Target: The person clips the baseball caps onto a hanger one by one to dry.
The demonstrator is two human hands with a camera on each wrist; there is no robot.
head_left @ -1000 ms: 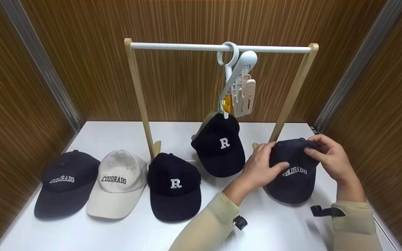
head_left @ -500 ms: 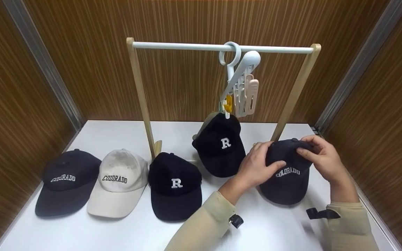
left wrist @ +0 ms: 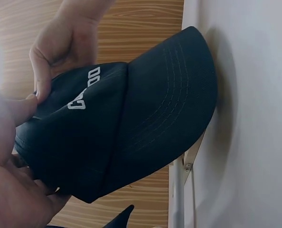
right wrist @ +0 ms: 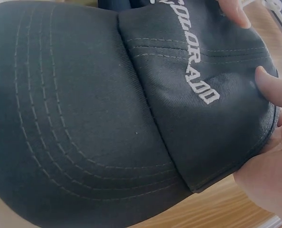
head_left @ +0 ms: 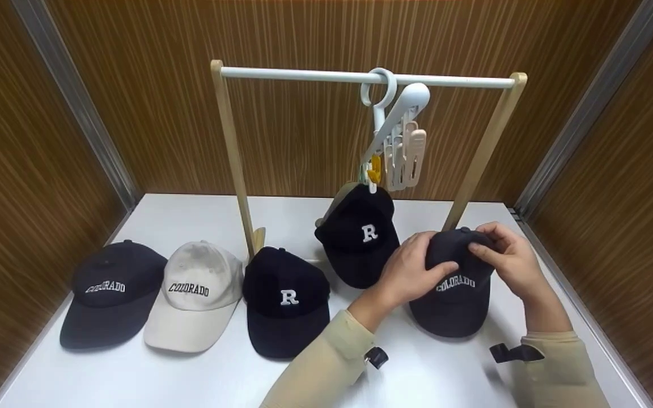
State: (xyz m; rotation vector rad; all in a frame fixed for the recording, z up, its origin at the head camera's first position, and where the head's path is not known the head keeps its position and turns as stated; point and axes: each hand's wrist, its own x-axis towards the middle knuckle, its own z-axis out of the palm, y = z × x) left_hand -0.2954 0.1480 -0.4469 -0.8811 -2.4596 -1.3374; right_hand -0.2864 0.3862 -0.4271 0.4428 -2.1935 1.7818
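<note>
Between both hands a dark grey baseball cap [head_left: 450, 309] lettered COLORADO is held front-on, its brim pointing down close over the white table. My left hand [head_left: 408, 269] grips the crown's left side, thumb across the front and fingers behind. On the other side my right hand [head_left: 511, 263] pinches the crown near the top button. In the left wrist view the brim [left wrist: 179, 85] slants toward the tabletop. The right wrist view shows the right thumb [right wrist: 274, 88] on the crown and the fingers curled at its edge.
A wooden rack with a white bar [head_left: 304, 74] carries a white clip hanger [head_left: 397, 119]; a black R cap [head_left: 355, 243] hangs from it with an olive cap behind. Left stand a black R cap [head_left: 287, 311], a cream COLORADO cap [head_left: 190, 306] and a dark grey COLORADO cap [head_left: 108, 309].
Both hands have shifted left together with the dark grey cap, bringing it nearer to the hanging R cap. The grip looks the same, and the view has drifted slightly.
</note>
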